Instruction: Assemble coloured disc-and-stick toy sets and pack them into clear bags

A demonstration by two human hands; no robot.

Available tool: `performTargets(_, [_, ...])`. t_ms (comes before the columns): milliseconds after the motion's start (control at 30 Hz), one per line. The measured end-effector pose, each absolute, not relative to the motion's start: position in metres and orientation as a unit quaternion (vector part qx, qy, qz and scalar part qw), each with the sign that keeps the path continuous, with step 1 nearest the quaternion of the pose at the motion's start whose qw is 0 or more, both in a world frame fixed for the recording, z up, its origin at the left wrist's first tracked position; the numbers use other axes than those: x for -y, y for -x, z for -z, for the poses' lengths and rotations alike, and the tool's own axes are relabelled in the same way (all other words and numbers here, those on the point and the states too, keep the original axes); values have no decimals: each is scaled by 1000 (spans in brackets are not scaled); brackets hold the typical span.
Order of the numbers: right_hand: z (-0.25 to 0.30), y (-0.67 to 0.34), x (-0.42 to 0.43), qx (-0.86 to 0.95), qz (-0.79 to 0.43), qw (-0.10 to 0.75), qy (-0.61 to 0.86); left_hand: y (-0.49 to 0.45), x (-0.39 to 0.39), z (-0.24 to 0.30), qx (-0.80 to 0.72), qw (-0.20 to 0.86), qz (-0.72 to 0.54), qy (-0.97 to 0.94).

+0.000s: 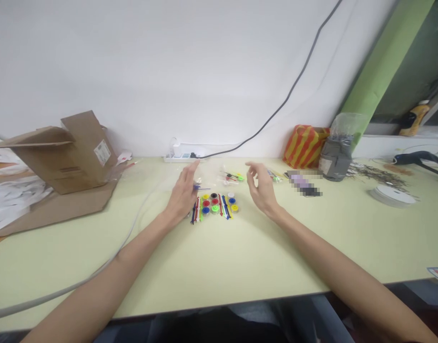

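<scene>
Left hand, fingers extended — whether holding anything, I cannot tell; right hand, loosely curled, empty. Between them on a pale-green table — nine visible round plastic discs, three columns of three in six colours, and two clusters of slim multicoloured plastic arrows.

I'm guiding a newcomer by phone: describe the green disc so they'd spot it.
On the pale table, between left hand and right hand, lies a cluster of discs and arrows. The green disc is in its nearest row, right of a blue disc; it's the cluster's only green disc.
</scene>
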State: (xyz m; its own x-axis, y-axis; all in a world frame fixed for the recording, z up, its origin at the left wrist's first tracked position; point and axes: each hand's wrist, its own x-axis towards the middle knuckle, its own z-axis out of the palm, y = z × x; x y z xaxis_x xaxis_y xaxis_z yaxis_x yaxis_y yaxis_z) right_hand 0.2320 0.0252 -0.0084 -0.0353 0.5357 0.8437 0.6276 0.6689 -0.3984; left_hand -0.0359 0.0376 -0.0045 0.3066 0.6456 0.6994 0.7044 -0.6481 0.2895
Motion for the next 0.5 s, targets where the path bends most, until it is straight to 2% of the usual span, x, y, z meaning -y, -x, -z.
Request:
performTargets(133, [34,-273,-63,725,33,425,541,35,-36,2,408,35,423,808])
performTargets(233, [48,-286,-80,709,24,353,610,35,-36,2,401,45,419,814])
performTargets(367, [55,-282,-90,712,17,288,640,36,-38,5,415,54,401,815])
performTargets(500, [55,-278,-94,718,30,265,643,36,-38,6,429,58,393,811])
